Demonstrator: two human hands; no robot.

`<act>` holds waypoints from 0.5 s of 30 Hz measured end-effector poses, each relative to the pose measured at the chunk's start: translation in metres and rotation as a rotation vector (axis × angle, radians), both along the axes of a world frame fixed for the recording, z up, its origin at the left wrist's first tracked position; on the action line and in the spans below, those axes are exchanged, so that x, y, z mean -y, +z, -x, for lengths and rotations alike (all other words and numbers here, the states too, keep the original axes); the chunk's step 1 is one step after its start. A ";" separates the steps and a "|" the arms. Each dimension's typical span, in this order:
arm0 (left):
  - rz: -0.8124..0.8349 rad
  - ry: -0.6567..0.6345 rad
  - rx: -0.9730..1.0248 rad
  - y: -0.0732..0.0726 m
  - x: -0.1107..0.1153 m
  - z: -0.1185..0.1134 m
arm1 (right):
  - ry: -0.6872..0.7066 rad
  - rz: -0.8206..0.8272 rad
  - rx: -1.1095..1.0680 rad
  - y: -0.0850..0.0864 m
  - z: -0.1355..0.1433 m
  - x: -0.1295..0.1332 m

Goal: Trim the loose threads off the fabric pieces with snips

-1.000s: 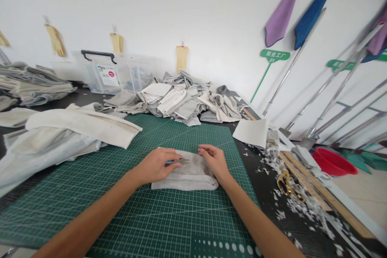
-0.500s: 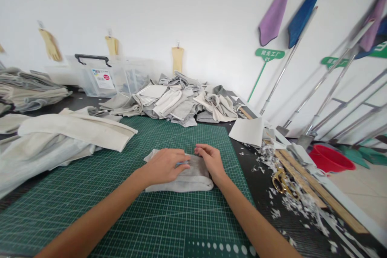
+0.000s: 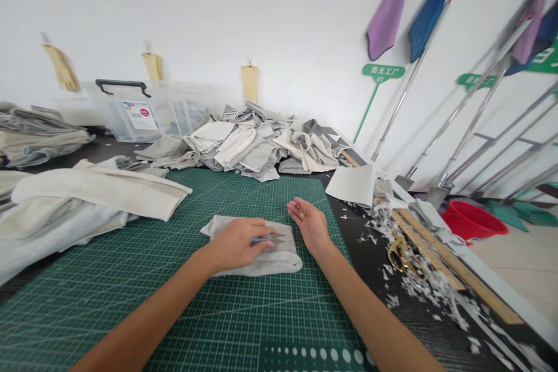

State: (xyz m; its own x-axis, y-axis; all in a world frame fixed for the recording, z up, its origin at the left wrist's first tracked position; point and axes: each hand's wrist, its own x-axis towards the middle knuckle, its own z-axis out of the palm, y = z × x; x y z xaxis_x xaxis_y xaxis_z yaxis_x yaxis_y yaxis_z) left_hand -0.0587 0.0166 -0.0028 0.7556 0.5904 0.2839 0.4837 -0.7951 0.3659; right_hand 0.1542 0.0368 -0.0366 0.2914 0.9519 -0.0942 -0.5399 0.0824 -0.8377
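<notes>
A light grey folded cloth lies on the green cutting mat, its near edge rolled or folded over. My left hand rests over the cloth's middle, its thumb and fingers closed on a small blue object with a pale, pointed part sticking out to the right. What exactly this tool is, I cannot make out. Just right of the cloth, my right hand is raised a little with its fingers extended and nothing in it.
Grey and cream cloths are heaped at the back and at the left. A clear plastic box stands behind. Gold scissors, wooden rulers and white scraps lie along the right.
My right hand has come off the cloth's right edge, and its fingers have opened. My left hand stays over the cloth with the blue object. The view has shifted slightly.
</notes>
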 end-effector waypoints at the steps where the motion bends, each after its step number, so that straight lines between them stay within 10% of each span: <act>1: 0.005 -0.002 -0.004 0.001 0.000 0.002 | 0.006 0.000 -0.009 0.000 0.000 0.000; 15: -0.041 0.043 -0.011 0.006 -0.004 0.037 | 0.067 -0.014 0.073 0.004 0.005 0.005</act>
